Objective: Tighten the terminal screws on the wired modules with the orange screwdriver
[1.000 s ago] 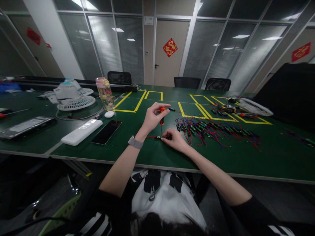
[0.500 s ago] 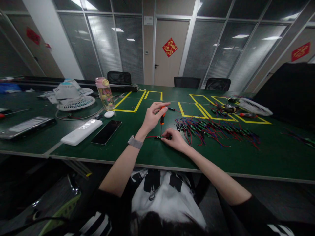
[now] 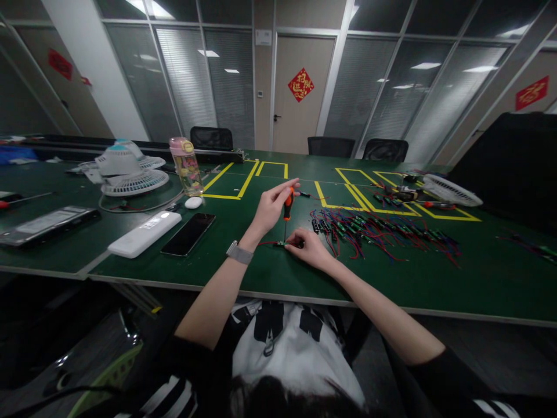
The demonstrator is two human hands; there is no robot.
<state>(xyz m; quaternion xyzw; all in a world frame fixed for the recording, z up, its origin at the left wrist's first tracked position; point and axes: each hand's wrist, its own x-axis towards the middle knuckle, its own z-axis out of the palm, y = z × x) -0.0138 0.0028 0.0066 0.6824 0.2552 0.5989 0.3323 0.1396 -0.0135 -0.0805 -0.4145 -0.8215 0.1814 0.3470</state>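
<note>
My left hand (image 3: 270,210), with a watch on its wrist, is closed around the top of an orange and black screwdriver (image 3: 288,209). The screwdriver stands almost upright, its thin shaft running down to a small green circuit board (image 3: 279,244) on the table. Red wire trails from the board's left end. Thumb and fingertips of my right hand (image 3: 308,246) pinch the board's right end, resting low against the table. My fingers hide that end and exactly what they grip there.
To the right lies a heap of circuit boards with red and blue wires (image 3: 365,226). On the left are a black phone (image 3: 188,234), a long white device (image 3: 145,234), a bottle (image 3: 186,166) and white fans (image 3: 130,179). Yellow tape (image 3: 247,181) marks the green table.
My left hand's fingers have shifted slightly at the top of the screwdriver, showing more of its handle. The right hand and the board stay in place.
</note>
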